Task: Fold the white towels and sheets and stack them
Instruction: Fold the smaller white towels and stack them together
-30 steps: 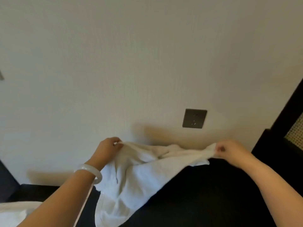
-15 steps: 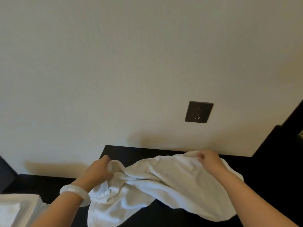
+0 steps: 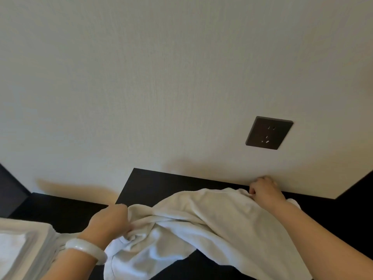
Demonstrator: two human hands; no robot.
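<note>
My left hand [image 3: 110, 221] and my right hand [image 3: 266, 190] both grip a white towel [image 3: 201, 219] that lies rumpled across a dark tabletop [image 3: 161, 182] set against a pale wall [image 3: 161, 77]. The fingers of my left hand are curled into a bunched fold at the towel's near left edge, knuckles up. My right hand is closed round the far right corner, close to where the tabletop meets the wall; its fingertips are tucked under, out of sight, so I cannot tell whether they pinch one layer or several. Between the two hands the cloth rises in a loose hump and twists into creases near my left hand. The rest spreads toward me, passes under my right forearm, and hangs in a flap below my left wrist. A pale, milky bangle [image 3: 85, 249] circles that wrist. At the lower left, just beside my left forearm, a stack of folded white linen [image 3: 22, 245] sits on the same dark surface with its layered edges facing the towel; the frame cuts it off, so its full height cannot be seen. A dark square wall socket [image 3: 269, 132] is mounted on the wall above my right hand, well apart from it.
</note>
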